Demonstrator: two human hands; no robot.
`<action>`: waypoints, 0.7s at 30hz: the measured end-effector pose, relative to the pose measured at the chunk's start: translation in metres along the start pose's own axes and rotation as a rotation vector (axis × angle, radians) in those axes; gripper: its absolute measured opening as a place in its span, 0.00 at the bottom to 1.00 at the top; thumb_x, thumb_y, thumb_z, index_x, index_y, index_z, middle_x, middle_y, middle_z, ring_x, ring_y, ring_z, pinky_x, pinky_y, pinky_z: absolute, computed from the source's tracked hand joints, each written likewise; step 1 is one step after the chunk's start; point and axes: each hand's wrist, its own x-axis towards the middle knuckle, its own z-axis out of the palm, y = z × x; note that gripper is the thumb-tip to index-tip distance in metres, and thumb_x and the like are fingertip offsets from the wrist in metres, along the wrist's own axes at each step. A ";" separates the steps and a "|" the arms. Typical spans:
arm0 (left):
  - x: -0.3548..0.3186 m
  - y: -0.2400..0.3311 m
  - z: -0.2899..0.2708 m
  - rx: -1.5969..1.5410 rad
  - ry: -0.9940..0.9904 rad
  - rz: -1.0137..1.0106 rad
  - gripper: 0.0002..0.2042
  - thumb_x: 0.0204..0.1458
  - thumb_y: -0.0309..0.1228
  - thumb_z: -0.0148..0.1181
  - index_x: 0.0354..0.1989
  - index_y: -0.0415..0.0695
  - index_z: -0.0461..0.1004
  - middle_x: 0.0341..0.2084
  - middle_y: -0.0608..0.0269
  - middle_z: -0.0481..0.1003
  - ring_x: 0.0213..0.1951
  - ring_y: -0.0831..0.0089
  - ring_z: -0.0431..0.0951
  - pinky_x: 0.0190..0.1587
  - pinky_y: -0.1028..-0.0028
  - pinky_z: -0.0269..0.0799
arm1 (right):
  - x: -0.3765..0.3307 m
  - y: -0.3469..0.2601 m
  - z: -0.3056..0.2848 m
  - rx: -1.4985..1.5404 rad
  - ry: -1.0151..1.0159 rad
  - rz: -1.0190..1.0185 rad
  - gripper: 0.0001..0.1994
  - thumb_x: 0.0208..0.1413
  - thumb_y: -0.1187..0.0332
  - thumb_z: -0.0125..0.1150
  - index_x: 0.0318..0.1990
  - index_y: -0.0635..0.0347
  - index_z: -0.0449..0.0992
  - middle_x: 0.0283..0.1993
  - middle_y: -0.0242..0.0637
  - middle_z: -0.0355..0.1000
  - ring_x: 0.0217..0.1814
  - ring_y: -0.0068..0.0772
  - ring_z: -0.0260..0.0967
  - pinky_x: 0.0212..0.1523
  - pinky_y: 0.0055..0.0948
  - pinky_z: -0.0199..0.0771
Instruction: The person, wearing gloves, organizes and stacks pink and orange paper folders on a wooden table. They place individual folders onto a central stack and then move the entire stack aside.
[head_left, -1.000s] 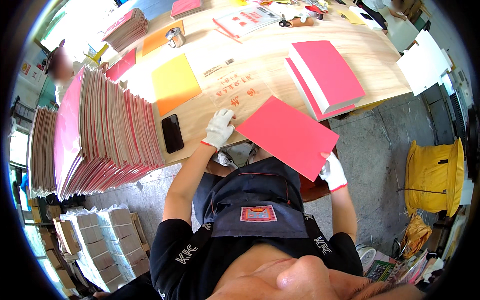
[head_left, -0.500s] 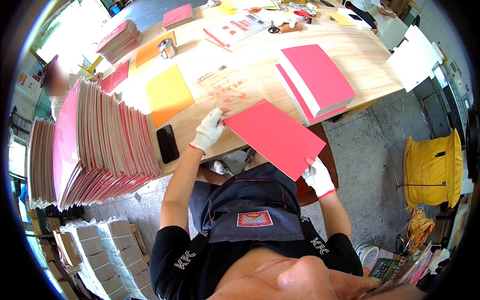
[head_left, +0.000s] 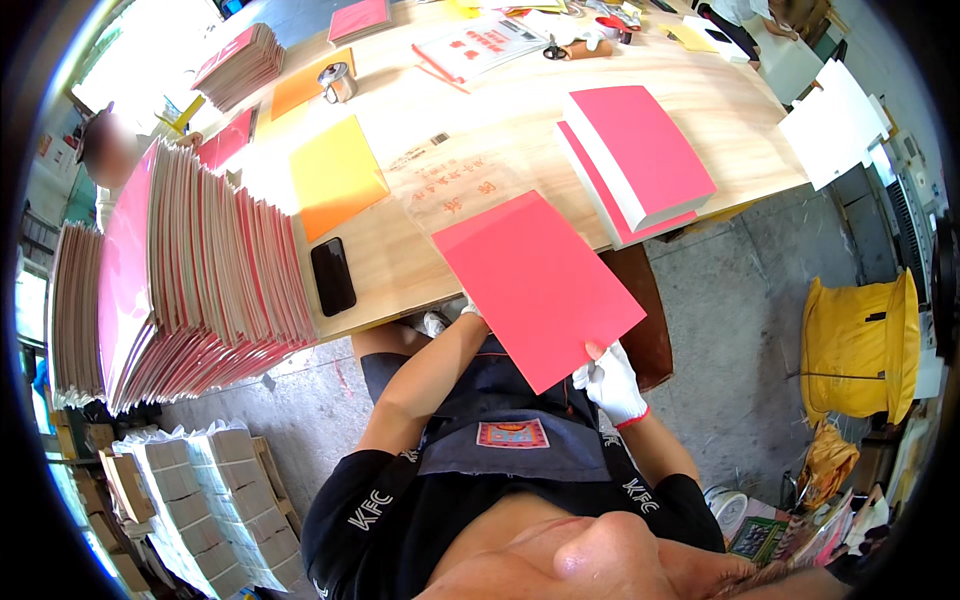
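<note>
A thin flat pinkish-red cover or sheet (head_left: 540,290) is held tilted over the near table edge, with a slightly lighter band along its far edge. My right hand (head_left: 612,385), in a white glove with bare fingertips, pinches its near right corner, thumb on top. Beneath the left side of the red piece goes my left hand (head_left: 470,308); only a bit of white glove shows and its fingers are hidden. Beyond lies a clear printed plastic sheet (head_left: 460,185) on the table. Two thick pink-covered stacks (head_left: 640,150) rest to the right, the upper one overlapping the lower.
A tall stack of pink-covered booklets (head_left: 225,260) stands at the left beside a black phone (head_left: 333,277) and a yellow-orange sheet (head_left: 335,175). A metal mug (head_left: 337,82) is farther back. Another person (head_left: 110,155) is at the far left. A yellow bag (head_left: 860,345) hangs at right.
My left hand has moved from the red piece's far left corner down underneath it. The red piece has turned and come slightly nearer, and my right hand has shifted left with it.
</note>
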 end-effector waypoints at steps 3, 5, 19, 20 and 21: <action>0.020 -0.022 -0.037 0.036 -0.033 -0.144 0.14 0.58 0.25 0.49 0.53 0.44 0.67 0.44 0.57 0.73 0.40 0.67 0.77 0.38 0.70 0.76 | 0.000 0.004 0.009 -0.072 0.077 0.012 0.15 0.61 0.73 0.51 0.55 0.58 0.64 0.43 0.36 0.71 0.33 0.28 0.70 0.27 0.24 0.71; 0.016 -0.040 -0.071 0.094 -0.018 -0.223 0.13 0.58 0.26 0.48 0.52 0.43 0.68 0.43 0.57 0.73 0.40 0.66 0.77 0.38 0.69 0.77 | 0.006 0.015 0.001 -0.205 0.145 0.116 0.16 0.61 0.74 0.50 0.57 0.57 0.63 0.46 0.37 0.70 0.37 0.30 0.71 0.31 0.27 0.73; -0.025 0.005 -0.149 0.456 -0.327 -0.277 0.14 0.62 0.35 0.45 0.54 0.46 0.66 0.46 0.57 0.73 0.47 0.61 0.76 0.45 0.59 0.76 | 0.117 0.068 0.021 -0.152 -0.001 0.217 0.18 0.66 0.65 0.40 0.58 0.63 0.64 0.44 0.44 0.72 0.41 0.36 0.74 0.41 0.32 0.78; -0.041 0.015 -0.141 0.515 -0.234 -0.325 0.17 0.62 0.38 0.46 0.56 0.47 0.64 0.49 0.58 0.72 0.50 0.61 0.74 0.46 0.58 0.75 | 0.118 0.064 0.011 -0.394 -0.080 0.180 0.17 0.66 0.65 0.41 0.58 0.62 0.65 0.43 0.43 0.73 0.37 0.36 0.74 0.38 0.31 0.77; -0.064 0.030 -0.120 0.580 -0.145 -0.369 0.20 0.62 0.42 0.48 0.59 0.47 0.63 0.51 0.58 0.71 0.52 0.61 0.73 0.48 0.58 0.74 | 0.118 0.061 0.008 -0.632 -0.165 0.136 0.16 0.65 0.65 0.42 0.57 0.62 0.66 0.43 0.43 0.74 0.34 0.36 0.74 0.34 0.30 0.76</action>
